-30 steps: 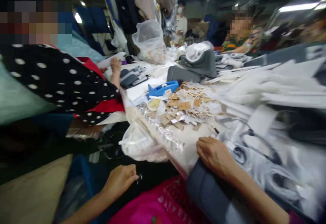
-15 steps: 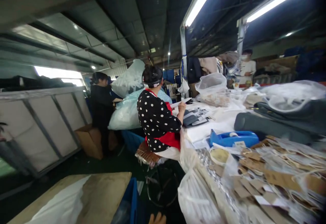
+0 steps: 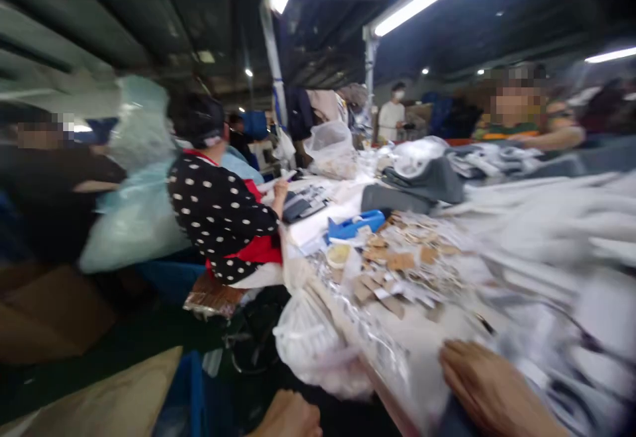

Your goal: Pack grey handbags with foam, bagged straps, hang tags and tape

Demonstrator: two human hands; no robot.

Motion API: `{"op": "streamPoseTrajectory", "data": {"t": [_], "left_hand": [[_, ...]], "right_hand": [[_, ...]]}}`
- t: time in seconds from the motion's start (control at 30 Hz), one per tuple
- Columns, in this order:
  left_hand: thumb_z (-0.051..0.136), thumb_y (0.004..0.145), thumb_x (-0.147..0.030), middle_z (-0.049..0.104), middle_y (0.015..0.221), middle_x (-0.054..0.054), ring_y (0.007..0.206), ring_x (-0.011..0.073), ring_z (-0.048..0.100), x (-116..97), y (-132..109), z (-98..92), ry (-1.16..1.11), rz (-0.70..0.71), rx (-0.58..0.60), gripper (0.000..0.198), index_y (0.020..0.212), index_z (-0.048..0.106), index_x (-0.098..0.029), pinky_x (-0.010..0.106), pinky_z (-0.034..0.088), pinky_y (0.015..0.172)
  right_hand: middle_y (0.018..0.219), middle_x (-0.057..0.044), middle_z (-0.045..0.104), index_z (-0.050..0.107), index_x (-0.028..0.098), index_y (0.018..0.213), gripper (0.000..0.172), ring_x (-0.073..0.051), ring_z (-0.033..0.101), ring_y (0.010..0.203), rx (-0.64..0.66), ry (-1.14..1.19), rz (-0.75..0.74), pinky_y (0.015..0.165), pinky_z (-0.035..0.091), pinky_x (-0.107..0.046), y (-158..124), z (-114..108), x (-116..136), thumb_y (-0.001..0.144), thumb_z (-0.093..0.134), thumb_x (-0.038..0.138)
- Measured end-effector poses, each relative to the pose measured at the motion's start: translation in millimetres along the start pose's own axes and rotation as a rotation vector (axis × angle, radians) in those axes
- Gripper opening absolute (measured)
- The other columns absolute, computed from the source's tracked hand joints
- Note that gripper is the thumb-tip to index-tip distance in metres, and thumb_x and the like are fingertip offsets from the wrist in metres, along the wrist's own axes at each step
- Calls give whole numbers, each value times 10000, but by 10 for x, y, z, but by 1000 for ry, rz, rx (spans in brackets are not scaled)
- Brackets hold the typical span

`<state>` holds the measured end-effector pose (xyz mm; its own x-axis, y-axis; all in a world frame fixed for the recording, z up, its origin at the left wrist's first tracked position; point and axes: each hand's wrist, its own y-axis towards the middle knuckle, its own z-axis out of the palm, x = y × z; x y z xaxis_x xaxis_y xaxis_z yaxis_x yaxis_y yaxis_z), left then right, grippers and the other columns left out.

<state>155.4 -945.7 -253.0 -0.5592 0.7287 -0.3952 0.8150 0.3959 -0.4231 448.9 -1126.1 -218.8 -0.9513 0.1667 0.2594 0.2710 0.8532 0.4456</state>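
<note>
Right hand (image 3: 489, 384): palm down at the bench (image 3: 427, 354) edge, over a dark grey piece (image 3: 458, 418); whether it grips or merely rests, I cannot tell.
Left hand (image 3: 291, 416): low, off the bench, cut by the lower edge; fingers look bent, but blur hides whether they are clenched on anything.
Dark grey piece: beneath the right hand, mostly out of view; its handling looks unfinished, and no completed stage can be made out.
Brown tags (image 3: 400, 261): heaped loose on the bench beyond the right hand, unattached as far as shows.
Blue tape dispenser (image 3: 354, 226): behind the tags, untouched.
White bag (image 3: 313, 347): hanging at the bench side, between both hands.
</note>
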Motion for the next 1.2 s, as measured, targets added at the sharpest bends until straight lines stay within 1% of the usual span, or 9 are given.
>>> {"op": "streamPoseTrajectory", "data": {"t": [0.07,0.2,0.27,0.43,0.53,0.7,0.93,1.07,1.2], "left_hand": [[488,877,-259,685,789,84,828,264,661,-269,47,1,128,132,-42,232,764,680,-196,412,509,804],[431,886,-200,565,1305,69,1214,226,524,-704,187,-138,-113,445,-122,423,1290,536,-271,359,403,1059],[480,883,-251,499,1387,80,1286,242,462,-936,290,-131,-254,448,-161,488,1370,451,-259,390,333,1128],[586,833,-349,519,1341,142,1221,262,526,-1559,600,145,-687,366,-164,617,1381,355,-183,432,408,1075],[583,818,-365,434,1434,141,1344,269,407,-1807,733,327,-723,344,-200,643,1383,337,-183,447,310,1148],[569,804,-455,338,1521,133,1430,279,267,-1855,790,450,-631,295,-236,766,1450,270,-172,457,235,1184],[519,819,-470,356,1509,151,1444,283,226,-1836,823,298,-591,319,-156,747,1446,293,-131,456,194,1196],[627,716,-397,279,1535,189,1436,300,243,-1939,1015,215,-599,448,-136,960,1487,140,-98,443,202,1191],[608,749,-401,320,1520,168,1432,298,255,-1992,1128,224,-588,522,-186,903,1493,164,-143,453,229,1178]], "right_hand": [[744,-40,634,581,227,709,338,-170,579,703,209,-51,37,739,388,-315,-252,-230,93,956,351,230],[797,-54,646,588,174,764,334,-153,564,732,352,-122,82,774,342,-297,-120,-342,115,974,333,221],[805,-55,650,572,172,780,313,-148,559,726,349,-131,90,762,332,-290,-57,-334,94,979,336,225],[764,-34,657,517,185,943,137,-160,568,692,319,-137,165,662,312,-278,-83,-383,128,950,380,174],[766,-40,669,483,183,1063,158,-175,586,687,294,-125,193,636,306,-284,-90,-399,120,971,358,215],[772,-39,679,437,192,1182,241,-198,621,707,261,-113,210,587,297,-285,-83,-346,50,956,355,218],[774,-47,686,443,198,1160,275,-225,642,690,270,-131,244,530,281,-296,-68,-354,86,891,388,181],[977,-55,663,405,197,1234,381,-200,626,704,184,-38,276,531,327,-293,-89,-399,92,859,374,141],[1117,-76,572,403,210,1273,404,-174,583,689,81,-5,299,558,406,-288,-95,-376,68,878,351,137]]}}
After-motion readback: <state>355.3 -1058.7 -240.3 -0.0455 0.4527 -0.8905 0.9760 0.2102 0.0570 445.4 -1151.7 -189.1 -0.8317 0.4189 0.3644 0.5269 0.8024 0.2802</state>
